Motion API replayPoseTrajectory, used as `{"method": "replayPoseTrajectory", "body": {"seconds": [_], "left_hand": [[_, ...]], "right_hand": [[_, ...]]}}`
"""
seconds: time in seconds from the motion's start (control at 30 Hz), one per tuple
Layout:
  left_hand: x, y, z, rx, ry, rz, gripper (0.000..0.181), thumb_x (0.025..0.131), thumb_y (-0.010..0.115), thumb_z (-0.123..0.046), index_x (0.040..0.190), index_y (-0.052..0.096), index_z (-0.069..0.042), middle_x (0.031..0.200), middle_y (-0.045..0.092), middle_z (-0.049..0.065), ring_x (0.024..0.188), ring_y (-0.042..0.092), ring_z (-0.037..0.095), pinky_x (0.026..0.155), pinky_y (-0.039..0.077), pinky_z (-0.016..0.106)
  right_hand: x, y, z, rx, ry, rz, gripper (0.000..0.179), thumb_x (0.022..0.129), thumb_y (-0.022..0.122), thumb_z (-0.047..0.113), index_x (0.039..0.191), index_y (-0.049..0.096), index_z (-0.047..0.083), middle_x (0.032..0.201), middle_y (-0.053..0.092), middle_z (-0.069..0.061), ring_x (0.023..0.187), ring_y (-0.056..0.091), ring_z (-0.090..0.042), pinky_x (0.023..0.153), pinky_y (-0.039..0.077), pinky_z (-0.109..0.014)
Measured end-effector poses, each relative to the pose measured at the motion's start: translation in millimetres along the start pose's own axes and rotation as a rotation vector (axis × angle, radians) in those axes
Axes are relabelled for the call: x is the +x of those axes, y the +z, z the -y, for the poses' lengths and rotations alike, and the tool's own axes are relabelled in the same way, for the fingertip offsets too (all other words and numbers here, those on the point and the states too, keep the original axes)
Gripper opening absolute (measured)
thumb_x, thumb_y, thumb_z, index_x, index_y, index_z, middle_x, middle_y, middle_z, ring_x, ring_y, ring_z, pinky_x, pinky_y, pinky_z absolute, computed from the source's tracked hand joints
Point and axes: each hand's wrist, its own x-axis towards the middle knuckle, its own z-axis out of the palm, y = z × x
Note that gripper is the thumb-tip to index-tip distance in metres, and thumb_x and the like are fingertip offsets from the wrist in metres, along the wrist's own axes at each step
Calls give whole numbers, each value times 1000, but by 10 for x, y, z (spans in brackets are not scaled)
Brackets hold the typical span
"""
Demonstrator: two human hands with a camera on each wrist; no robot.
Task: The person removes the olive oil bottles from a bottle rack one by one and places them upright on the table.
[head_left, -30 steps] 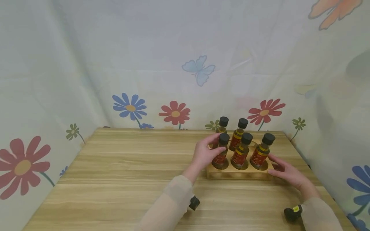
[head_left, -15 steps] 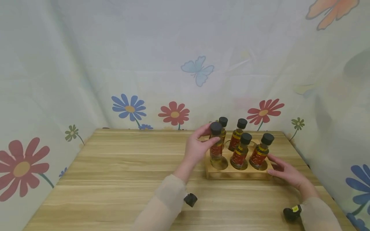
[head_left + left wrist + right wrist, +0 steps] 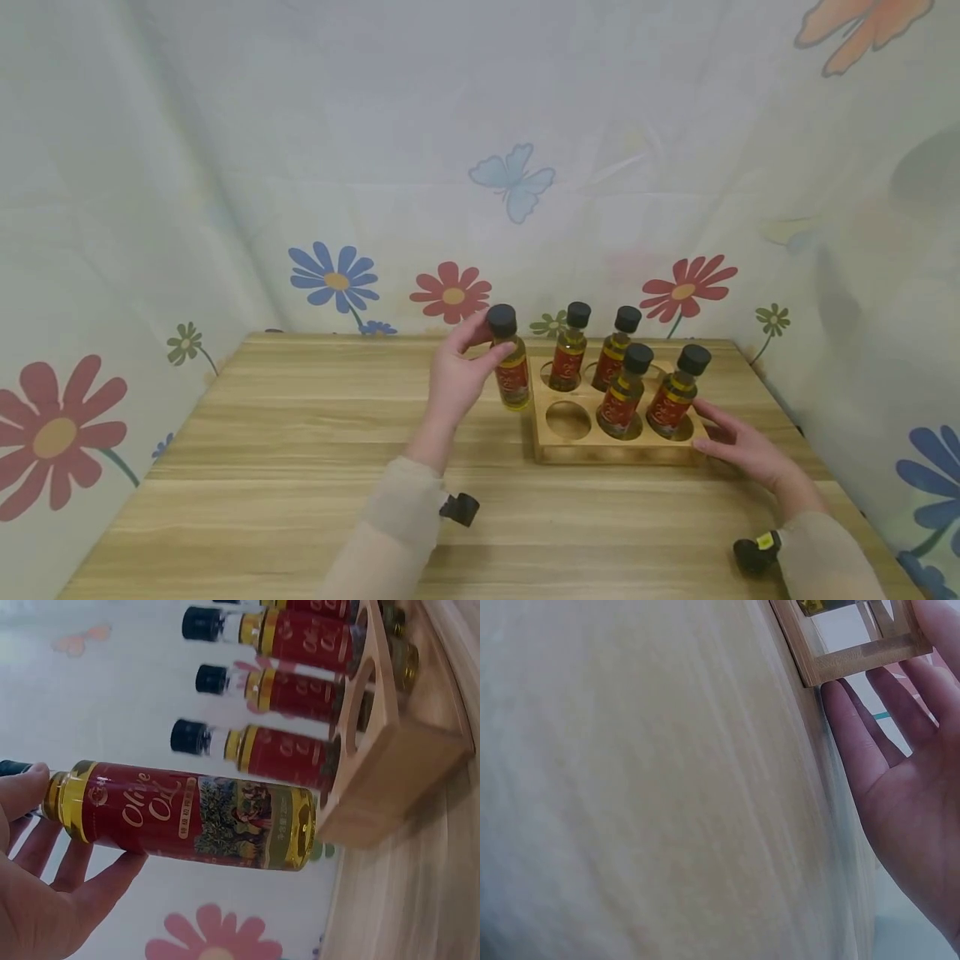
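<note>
My left hand [image 3: 455, 375] grips an olive oil bottle [image 3: 513, 377] by its neck and shoulder, just left of the wooden rack [image 3: 618, 455]. Red label and black cap are plain in the left wrist view, where the bottle [image 3: 217, 817] hangs clear of the rack [image 3: 401, 776]. Several matching bottles [image 3: 621, 406] stand in the rack's round holes; the front-left hole shows no bottle. At the rack's right end, my right hand [image 3: 750, 450] rests its extended fingers against the side. Close up, that hand [image 3: 911, 765] touches the rack's wooden edge [image 3: 870, 658].
A wood-grain table [image 3: 322, 417] lies under everything. Behind it and along the sides hangs a pale curtain [image 3: 375, 125] printed with flowers and butterflies. Small black devices sit at both wrists, the left one [image 3: 461, 508] just over the table.
The left hand has lifted the olive oil bottle out of the rack's front-left hole and carried it left, past the rack's end. The right hand has stayed at the rack's right side.
</note>
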Motion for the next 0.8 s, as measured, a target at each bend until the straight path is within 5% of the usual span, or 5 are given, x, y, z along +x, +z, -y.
{"method": "replayPoseTrajectory", "body": {"seconds": [0.3,0.57,0.8], "left_hand": [[65,-353,225,46,-57,-89,48,81,83,-13,127,69,-16,107,73,10,107,63,24,100,43,52],[94,-588,367,105,-123,-117,47,83,81,-14,128,68,-15,114,71,12,110,63,25,105,40,51],[139,-747,478,138,-137,-115,50,84,80,-14,132,65,-14,116,69,15,111,61,28,107,35,56]], "right_hand": [[-15,4,25,8,2,0,77,98,61,23,156,17,0,156,17,-34,131,33,-59,101,35,-68],[-34,1,29,-3,-30,-9,75,98,62,21,154,21,-4,154,20,-35,129,37,-58,92,42,-23],[-35,-1,34,5,-27,-7,75,98,62,21,154,20,-4,155,20,-35,130,36,-58,90,41,-19]]}}
